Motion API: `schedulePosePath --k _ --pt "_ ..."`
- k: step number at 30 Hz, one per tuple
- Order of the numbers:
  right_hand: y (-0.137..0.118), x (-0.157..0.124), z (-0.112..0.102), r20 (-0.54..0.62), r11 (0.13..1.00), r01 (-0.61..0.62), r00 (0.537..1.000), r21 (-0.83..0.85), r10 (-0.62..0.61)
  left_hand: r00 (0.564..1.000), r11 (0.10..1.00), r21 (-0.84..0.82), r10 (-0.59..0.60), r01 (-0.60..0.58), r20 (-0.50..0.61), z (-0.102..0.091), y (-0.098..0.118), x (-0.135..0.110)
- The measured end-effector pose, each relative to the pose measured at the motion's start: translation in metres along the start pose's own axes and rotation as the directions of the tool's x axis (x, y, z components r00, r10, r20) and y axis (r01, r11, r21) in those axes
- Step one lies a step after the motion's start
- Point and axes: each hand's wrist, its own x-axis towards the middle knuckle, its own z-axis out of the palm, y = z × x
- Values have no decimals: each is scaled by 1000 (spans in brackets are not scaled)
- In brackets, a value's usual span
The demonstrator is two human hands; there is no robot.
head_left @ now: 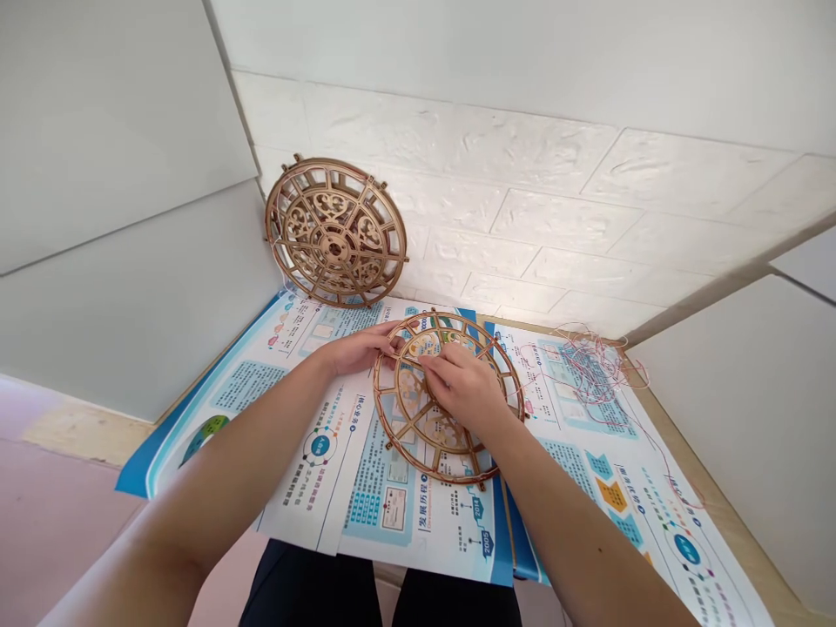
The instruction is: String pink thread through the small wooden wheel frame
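Note:
A round, openwork wooden wheel frame (436, 475) with spokes and scroll-cut panels is in front of me, over the printed sheets. My left hand (363, 350) grips its upper left rim, with the fingertips partly hidden behind the ring. Over the wheel's middle, my right hand (462, 385) is closed in a pinch at a spoke near the inner ring. Whatever lies between those fingertips is too small to make out. Thin reddish wire runs along parts of the rim.
Several similar wooden wheels (334, 247) lean stacked against the white brick-patterned wall (450, 196). A loose tangle of thin red and white wire (591, 366) lies at the right back. Printed poster sheets (306, 496) cover the table; grey panels (131, 287) stand at both sides.

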Motion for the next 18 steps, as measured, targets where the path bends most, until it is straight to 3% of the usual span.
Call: schedulePosePath --k 3,18 --pt "-1 1 0 2 1000 4 1000 -31 -4 995 995 -37 -90 91 32 -1 2 0" --pt "-5 4 -3 89 996 85 993 -21 -83 997 998 7 -69 69 39 -1 -1 0"
